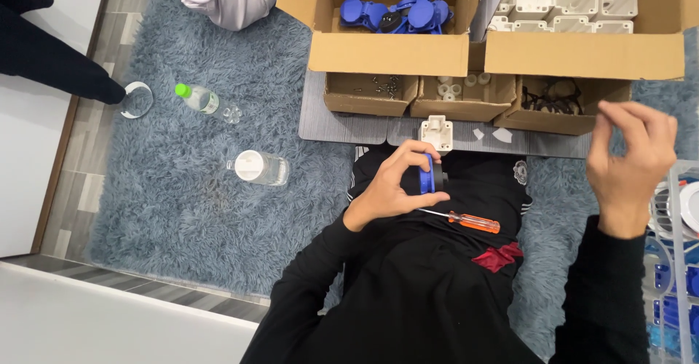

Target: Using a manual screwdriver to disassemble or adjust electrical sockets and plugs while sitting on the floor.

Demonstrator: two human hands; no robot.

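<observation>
Two hands, and only one has anything in it. Your left hand (389, 186) has its fingers (415, 149) curled shut around a blue cap (427, 175), thumb below and fingertips over the top, so the cap stands on edge with its flat faces looking left and right. A dark part sits tight against its right face; you cannot tell from here whether the two are joined.

Just under that hand, a screwdriver (466, 220) lies across your lap, orange handle to the right, thin shaft pointing left toward your left wrist. Its long axis runs nearly level, a little down to the right. Your left hand is much the nearer of the two to it.

Your right hand (630, 167) hangs well apart, raised off to the right, fingers loosely bent and pinched toward one another with nothing visible between them.

Straight ahead of the cap, a white housing (437, 131) sits on the grey board (328, 120), just beyond your left fingertips. Farther out stand the boxes: more blue caps in the left box (389, 54), white housings in the right one (582, 54). Two bottles (258, 167) lie on the rug at your left.
</observation>
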